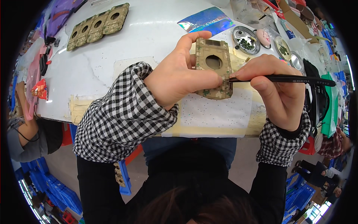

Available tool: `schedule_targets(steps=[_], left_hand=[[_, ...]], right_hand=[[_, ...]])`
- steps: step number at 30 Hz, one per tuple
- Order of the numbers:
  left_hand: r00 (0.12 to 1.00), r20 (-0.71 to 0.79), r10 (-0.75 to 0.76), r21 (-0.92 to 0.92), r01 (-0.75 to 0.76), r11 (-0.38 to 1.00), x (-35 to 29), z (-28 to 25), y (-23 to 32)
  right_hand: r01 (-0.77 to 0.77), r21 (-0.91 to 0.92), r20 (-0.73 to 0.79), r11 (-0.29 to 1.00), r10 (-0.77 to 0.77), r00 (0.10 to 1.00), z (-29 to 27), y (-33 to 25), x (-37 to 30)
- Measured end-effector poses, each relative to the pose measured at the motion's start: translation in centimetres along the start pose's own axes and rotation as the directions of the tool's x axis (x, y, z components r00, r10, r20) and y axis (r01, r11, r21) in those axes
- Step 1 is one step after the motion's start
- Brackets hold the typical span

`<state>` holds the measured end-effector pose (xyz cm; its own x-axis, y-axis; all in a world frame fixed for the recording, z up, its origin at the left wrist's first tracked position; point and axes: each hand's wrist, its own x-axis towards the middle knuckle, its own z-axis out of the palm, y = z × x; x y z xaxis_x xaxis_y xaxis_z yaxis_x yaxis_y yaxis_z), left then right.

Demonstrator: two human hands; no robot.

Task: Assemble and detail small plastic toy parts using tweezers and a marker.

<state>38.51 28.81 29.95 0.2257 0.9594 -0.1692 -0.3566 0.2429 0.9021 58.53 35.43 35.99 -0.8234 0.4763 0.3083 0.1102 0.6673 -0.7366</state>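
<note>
A camouflage-patterned toy tank hull (226, 67) with a round hole in its top is held upright above the table. My left hand (179, 72) is closed around its left side, the thumb lying across its lower part. In my right hand (278, 84) a pair of slim black tweezers (313, 79) is pinched between thumb and fingers. Their pointed tip touches the hull beside my left thumb. Whether the tip grips a small piece is too small to tell. Beneath the hull lies a white sheet (212, 115) dotted with tiny specks.
Several similar camouflage hulls (112, 20) stand in a row at the far left. A round metal dish (246, 40) of small dark green pieces sits beyond my right hand, near a second dish (282, 48). A shiny holographic sheet (206, 20) lies at the back.
</note>
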Motion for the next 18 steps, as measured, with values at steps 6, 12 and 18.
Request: schedule_targets(steps=[6,12,18], left_hand=[[1.0,0.002,-0.004,0.005,0.004,1.0,-0.05,0.01,0.12],[1.0,-0.007,-0.019,0.014,0.019,1.0,-0.06,-0.01,0.18],[0.999,-0.031,-0.041,-0.055,0.039,0.998,-0.02,0.1,0.23]], right_hand=[[-0.003,0.017,0.0,1.0,0.003,1.0,0.01,0.07,-0.03],[0.009,0.0,0.013,1.0,-0.009,1.0,-0.15,0.16,0.0],[0.016,0.004,0.01,1.0,-0.016,1.0,-0.14,0.31,-0.07]])
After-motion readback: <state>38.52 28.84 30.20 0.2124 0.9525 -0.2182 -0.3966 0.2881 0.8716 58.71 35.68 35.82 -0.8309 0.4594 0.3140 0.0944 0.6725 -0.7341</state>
